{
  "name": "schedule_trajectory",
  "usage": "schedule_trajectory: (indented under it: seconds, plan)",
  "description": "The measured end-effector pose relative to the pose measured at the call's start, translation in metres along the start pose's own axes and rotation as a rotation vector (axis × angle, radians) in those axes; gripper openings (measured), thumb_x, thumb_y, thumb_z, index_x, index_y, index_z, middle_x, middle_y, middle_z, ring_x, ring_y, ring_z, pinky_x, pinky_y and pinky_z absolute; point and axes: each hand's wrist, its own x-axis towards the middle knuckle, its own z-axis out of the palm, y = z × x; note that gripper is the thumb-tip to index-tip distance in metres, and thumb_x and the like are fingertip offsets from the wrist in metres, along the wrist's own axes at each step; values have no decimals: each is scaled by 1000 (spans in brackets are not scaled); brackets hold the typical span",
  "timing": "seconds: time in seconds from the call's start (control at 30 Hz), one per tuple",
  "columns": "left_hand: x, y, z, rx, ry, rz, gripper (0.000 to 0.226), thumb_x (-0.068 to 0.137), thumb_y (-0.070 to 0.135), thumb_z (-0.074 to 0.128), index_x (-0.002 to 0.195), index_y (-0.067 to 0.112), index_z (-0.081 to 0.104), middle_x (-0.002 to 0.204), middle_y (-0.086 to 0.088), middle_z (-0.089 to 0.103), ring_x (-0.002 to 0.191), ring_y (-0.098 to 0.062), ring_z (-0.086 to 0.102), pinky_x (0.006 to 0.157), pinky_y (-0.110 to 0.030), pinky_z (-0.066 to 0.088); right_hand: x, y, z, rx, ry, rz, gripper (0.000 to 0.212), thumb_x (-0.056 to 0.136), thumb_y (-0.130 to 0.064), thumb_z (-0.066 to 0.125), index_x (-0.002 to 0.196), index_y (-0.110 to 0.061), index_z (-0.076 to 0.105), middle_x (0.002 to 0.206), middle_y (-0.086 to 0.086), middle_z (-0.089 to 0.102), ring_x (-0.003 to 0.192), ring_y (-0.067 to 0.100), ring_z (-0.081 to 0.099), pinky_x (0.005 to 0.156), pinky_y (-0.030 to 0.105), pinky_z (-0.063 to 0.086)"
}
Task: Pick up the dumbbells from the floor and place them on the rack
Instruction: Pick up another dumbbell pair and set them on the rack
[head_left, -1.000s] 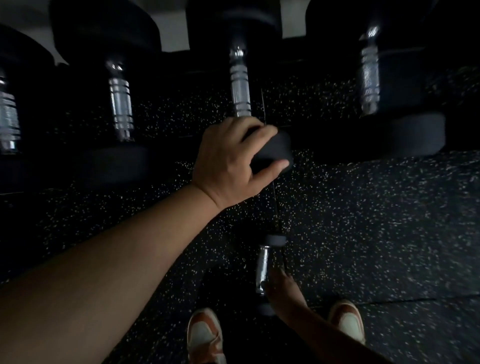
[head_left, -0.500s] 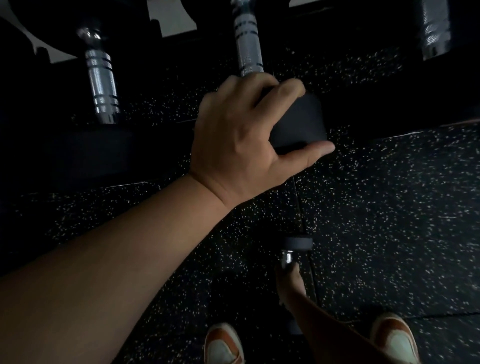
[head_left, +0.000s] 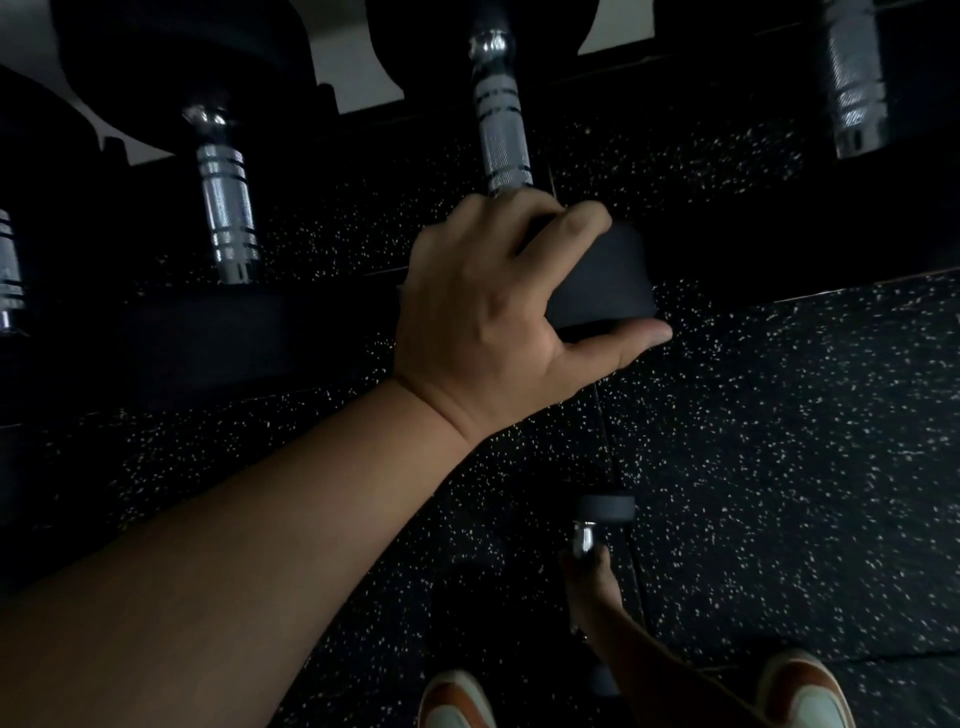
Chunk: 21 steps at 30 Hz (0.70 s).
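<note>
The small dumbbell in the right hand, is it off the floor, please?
Cannot tell: the right hand grips the small dumbbell, but floor contact is unclear.

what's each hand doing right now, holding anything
Left hand: closed over the front end of the dumbbell on the rack.
Right hand: closed on the small dumbbell's handle, low near the floor.
</note>
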Motion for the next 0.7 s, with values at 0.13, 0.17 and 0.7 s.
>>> schedule_trajectory:
  seconds: [0.13, 0.17, 0.7]
  plan:
    - [1, 0, 0, -10, -3, 10, 70, 73, 76, 60, 106, 16, 72, 97, -4, 69, 86, -28, 61, 70, -46, 50, -6, 2, -9, 24, 15, 25, 26, 92, -31, 58, 111, -17, 48, 75, 2, 62, 59, 19, 59, 47, 25, 39]
    - [2, 0, 0, -9, 5, 9, 69, 73, 76, 59, 106, 16, 72, 97, -4, 69, 86, -28, 61, 69, -46, 50, -9, 3, -14, 38, 23, 22, 26, 92, -29, 59, 111, -15, 49, 75, 4, 63, 59, 20, 59, 48, 25, 40]
    - [8, 2, -18, 17, -256, -19, 66, 77, 75, 54, 120, 24, 57, 116, -4, 60, 101, -32, 54, 80, -45, 45, -164, -29, -130, -25, 35, 11, 30, 89, -45, 61, 104, -21, 52, 78, -2, 66, 65, 17, 63, 50, 25, 42]
